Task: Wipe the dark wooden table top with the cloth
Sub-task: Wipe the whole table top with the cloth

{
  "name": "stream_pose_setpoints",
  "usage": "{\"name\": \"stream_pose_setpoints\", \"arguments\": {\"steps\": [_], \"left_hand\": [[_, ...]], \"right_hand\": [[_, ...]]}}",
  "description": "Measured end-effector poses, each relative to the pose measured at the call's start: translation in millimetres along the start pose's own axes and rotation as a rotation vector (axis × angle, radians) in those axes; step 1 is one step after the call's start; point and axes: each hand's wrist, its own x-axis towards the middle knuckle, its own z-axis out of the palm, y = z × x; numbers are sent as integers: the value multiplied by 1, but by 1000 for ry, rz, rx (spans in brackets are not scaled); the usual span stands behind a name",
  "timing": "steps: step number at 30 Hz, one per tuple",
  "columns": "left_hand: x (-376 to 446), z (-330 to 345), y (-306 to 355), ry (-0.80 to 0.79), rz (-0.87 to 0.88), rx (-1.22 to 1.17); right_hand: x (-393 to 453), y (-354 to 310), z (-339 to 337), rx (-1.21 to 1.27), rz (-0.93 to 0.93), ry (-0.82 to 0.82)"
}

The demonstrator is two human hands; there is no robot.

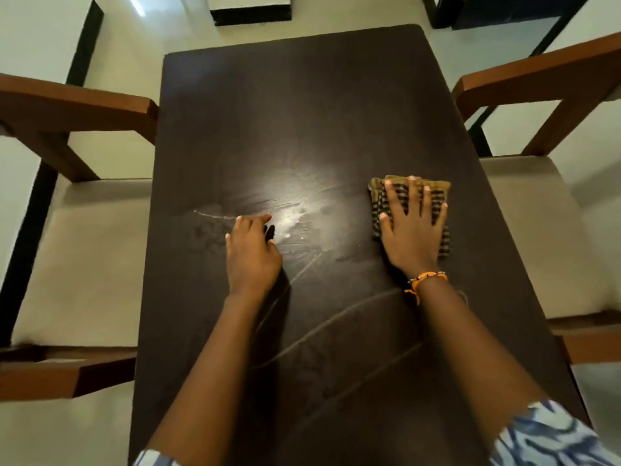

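A folded, brown-striped cloth [408, 196] lies flat on the streaked dark wooden table top [302, 112].

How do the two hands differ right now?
The right hand lies flat with fingers spread, pressing the striped cloth; the left hand is bare, fingers curled, touching the table top directly. The right wrist wears an orange bracelet; the left wears none. Both rest on the table.

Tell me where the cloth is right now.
In the head view, the striped cloth lies flat on the right side of the dark table top, pressed under the right hand, near the right chair.
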Motion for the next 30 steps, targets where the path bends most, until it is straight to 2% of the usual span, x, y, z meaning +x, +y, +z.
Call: {"name": "stream_pose_setpoints", "arguments": {"steps": [6,9,11,14,17,23,27,30], "left_hand": [[-5,-31,-38,37,-26,-55],[-5,-47,-55,82,-92,-78],[-6,-56,-64,123,-137,-89],[-9,-64,-76,137,-165,-73],[-8,-66,-85,117,-188,-92],[-10,-61,-99,88,-160,-109],[-10,-63,-111,112,-149,-122],[-11,-68,-124,118,-156,-124]], "right_hand": [[-19,-140,23,80,-167,-67],[-35,-210,36,136,-360,-135],[-47,-236,41,144,-485,-180],[-49,-226,40,149,-560,-167],[-40,-185,34,138,-470,-109],[-23,-87,19,29,-110,3],[-27,-107,22,51,78,32],[-25,-146,30,47,51,42]]}}
